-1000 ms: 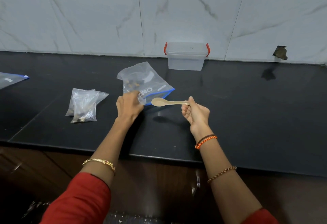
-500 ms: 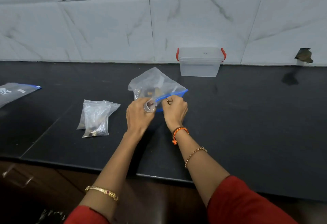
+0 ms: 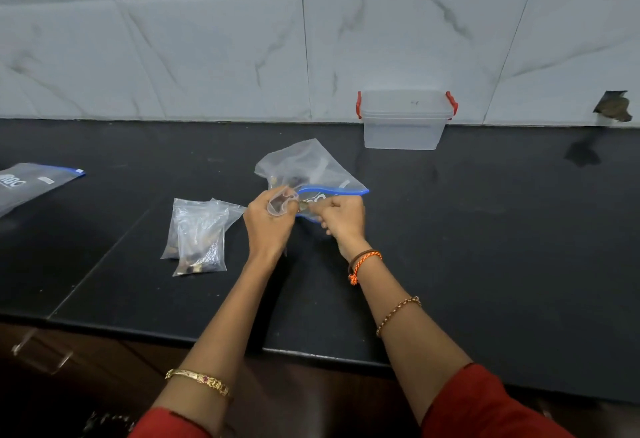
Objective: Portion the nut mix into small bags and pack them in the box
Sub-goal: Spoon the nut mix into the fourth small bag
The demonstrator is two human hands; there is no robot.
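A large clear zip bag of nut mix (image 3: pixel 304 167) with a blue zip edge lies open on the black counter (image 3: pixel 485 247). My left hand (image 3: pixel 268 226) grips a small clear bag (image 3: pixel 281 203) with its mouth held open beside the zip edge. My right hand (image 3: pixel 343 221) grips the spoon, whose bowl (image 3: pixel 304 206) shows between the two hands at the small bag's mouth. The spoon's handle is hidden inside my fist. Two filled small bags (image 3: pixel 199 235) lie to the left. The clear box with red clips (image 3: pixel 406 119) stands lidded against the wall.
Another flat zip bag (image 3: pixel 31 185) with a blue edge lies at the far left of the counter. A hole in the tiled wall (image 3: pixel 611 106) is at the far right. Drawer handles (image 3: pixel 41 354) sit below the counter's front edge.
My right hand brought the spoon from the right into the large bag's mouth, then to the small bag. The camera has tilted up and moved closer.
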